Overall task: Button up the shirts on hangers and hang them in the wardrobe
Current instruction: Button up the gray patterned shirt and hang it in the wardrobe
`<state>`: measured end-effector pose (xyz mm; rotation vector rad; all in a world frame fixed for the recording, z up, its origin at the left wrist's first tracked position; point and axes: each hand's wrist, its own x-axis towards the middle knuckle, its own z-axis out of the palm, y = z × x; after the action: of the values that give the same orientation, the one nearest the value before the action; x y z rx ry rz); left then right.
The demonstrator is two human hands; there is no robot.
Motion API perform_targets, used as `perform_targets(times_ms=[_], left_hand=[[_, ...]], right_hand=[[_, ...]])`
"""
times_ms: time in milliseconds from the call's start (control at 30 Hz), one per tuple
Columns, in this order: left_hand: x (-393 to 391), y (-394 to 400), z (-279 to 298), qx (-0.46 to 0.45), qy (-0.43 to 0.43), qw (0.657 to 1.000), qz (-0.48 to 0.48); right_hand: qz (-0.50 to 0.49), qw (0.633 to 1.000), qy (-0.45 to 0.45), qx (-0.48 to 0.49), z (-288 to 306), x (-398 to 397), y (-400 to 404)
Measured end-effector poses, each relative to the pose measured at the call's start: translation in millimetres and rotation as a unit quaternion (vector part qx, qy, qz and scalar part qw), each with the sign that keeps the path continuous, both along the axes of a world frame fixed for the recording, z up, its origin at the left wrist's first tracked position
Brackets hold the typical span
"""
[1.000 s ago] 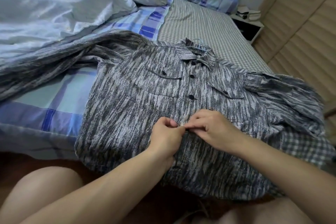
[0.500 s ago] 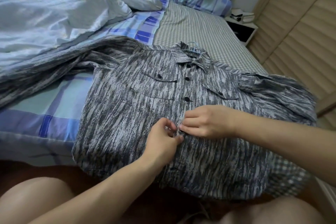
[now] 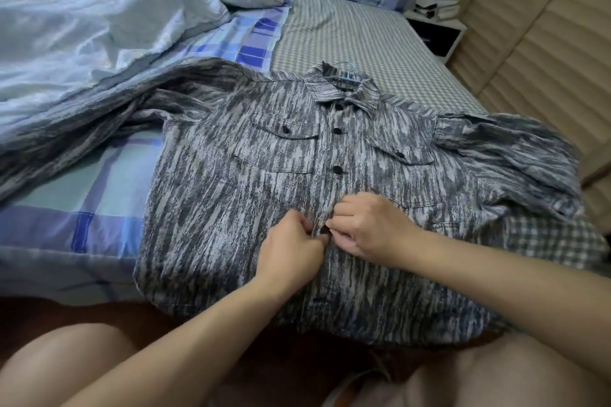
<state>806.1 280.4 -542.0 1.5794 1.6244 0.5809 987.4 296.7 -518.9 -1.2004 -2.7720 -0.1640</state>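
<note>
A grey stripy shirt [image 3: 231, 208] lies flat on the bed [image 3: 347, 33], front up, its bottom edge hanging off near the person's knees. Both hands meet at the middle strip of the shirt, below three done-up black buttons [image 3: 337, 170]. The left hand [image 3: 291, 249] pinches the cloth edge. The right hand [image 3: 370, 225] pinches the other edge, fingers curled tight. The two grips touch. A blue hanger [image 3: 347, 71] peeks out at the collar.

the hanger [image 3: 347, 73] is mostly hidden inside the shirt [image 3: 231, 195] collar; left sleeve cut off.
</note>
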Motion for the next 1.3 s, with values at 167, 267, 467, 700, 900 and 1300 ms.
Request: perform_targets(times_ms=[167,267,467,700,900,1300], left_hand=[[2.8,12.7,-0.8,-0.032,0.026,0.999,-0.010],[8.7,3.8,-5.0,0.108,0.149,0.982,-0.049],[-0.6,16.5,3.1,0.088,0.108,0.982,-0.129],[-16.1,6.8,16.5,0.012,0.092,0.984,-0.153],[-53.9,-42.7,1.0,0.124,0.020,0.982,0.143],[-134.9,-68.3,-29.3,-0.039,-0.028,0.945,0.324]], right_hand=[[-0.163,0.973,0.152,-0.059,-12.1,11.3,-37.7],[-0.250,0.948,0.186,-0.060,-11.5,24.7,-59.6],[-0.399,0.899,0.173,-0.043,29.1,58.9,-40.8],[-0.421,0.880,0.189,-0.111,41.1,37.6,-33.3],[-0.498,0.822,0.274,-0.010,6.6,87.5,-88.7],[-0.600,0.609,0.478,-0.200,-14.1,132.9,-151.7]])
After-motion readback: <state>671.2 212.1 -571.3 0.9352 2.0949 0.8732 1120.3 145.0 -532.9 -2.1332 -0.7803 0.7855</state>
